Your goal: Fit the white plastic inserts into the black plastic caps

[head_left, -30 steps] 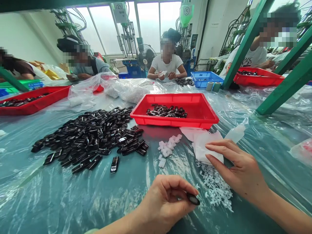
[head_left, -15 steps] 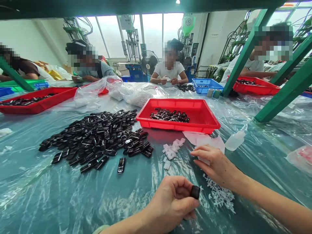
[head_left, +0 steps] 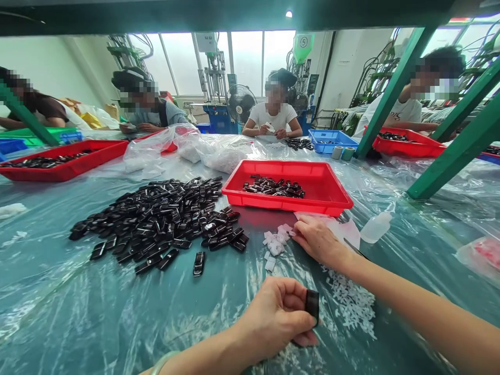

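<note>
My left hand [head_left: 275,315] is closed on a small black part [head_left: 312,306] near the front of the table. Beyond it, my right hand [head_left: 318,240] has its fingertips at the right edge of a small heap of white pieces [head_left: 276,241]; what its fingers grip, if anything, is hidden. A large pile of black parts [head_left: 156,216] lies to the left, with a single black part [head_left: 199,263] in front of it. Small white scraps [head_left: 351,302] are strewn below my right forearm.
A red tray [head_left: 287,203] holding black parts stands ahead. Right of my right hand are a pink-white cloth [head_left: 344,229] and a translucent bottle [head_left: 376,227]. Green posts [head_left: 449,151] rise at the right. Several people sit across the table.
My right hand has moved forward and left to the white pieces, and its fingers have come together. The black part in my left hand shows more of its length.
</note>
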Demonstrator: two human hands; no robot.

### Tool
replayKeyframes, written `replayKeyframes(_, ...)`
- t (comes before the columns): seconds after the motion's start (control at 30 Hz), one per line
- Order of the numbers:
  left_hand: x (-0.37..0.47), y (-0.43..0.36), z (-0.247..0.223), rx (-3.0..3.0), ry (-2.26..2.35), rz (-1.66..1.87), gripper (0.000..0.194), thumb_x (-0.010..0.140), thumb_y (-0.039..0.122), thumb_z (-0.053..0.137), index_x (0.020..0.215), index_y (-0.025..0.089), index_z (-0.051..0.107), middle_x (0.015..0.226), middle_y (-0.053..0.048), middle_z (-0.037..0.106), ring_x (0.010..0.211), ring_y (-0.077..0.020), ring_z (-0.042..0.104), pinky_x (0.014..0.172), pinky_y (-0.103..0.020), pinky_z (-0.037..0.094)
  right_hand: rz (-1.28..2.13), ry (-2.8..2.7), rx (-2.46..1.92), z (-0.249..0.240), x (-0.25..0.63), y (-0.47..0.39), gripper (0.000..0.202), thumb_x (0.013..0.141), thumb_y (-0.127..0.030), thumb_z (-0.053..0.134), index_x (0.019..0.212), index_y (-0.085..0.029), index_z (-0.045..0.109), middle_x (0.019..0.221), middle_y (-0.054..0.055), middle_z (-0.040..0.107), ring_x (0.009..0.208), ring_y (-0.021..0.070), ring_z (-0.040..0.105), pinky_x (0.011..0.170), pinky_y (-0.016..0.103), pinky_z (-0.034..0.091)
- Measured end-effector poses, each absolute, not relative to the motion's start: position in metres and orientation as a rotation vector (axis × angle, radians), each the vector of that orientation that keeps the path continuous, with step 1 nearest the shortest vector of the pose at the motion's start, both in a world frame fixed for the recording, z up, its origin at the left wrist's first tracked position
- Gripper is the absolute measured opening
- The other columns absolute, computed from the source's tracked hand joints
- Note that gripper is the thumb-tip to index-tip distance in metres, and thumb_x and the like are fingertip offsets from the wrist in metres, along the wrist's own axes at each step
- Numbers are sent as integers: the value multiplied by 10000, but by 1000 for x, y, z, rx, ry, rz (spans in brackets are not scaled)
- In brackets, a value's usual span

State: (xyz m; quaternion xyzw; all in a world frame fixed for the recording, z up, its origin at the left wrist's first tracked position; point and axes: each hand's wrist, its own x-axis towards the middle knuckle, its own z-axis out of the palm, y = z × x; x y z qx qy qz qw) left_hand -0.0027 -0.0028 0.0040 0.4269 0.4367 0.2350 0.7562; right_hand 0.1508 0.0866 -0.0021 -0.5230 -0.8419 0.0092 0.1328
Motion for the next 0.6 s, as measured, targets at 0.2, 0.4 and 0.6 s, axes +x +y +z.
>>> replayKeyframes(0.2, -3, -3, 3, 978, 944, 487, 248, 568, 273, 669, 724, 118, 555, 624, -28, 619, 424, -75, 543, 406, -160, 407, 127, -2363, -1379, 0, 167, 64, 153, 873, -253, 508, 905, -129, 592, 852, 34, 619, 797, 157, 591, 741, 358, 478)
replayKeyframes(0.4, -3, -4, 3, 1027, 954, 482, 216, 600, 283, 674, 716, 134, 567, 508, 32, 535, 382, -63, 476, 354, -151, 366, 427, -2213, -1188, 13, 178, 17, 137, 843, -239, 541, 768, -179, 638, 670, 3, 608, 576, 105, 557, 527, 219, 449)
replayKeyframes(0.6, 0, -5, 0, 1006, 966, 492, 173, 579, 230, 666, 689, 129, 579, 490, 39, 525, 411, -69, 477, 390, -163, 392, 1068, -1852, -1081, 10, 176, -7, 132, 809, -206, 574, 810, -213, 706, 752, 21, 656, 673, 136, 608, 581, 226, 486)
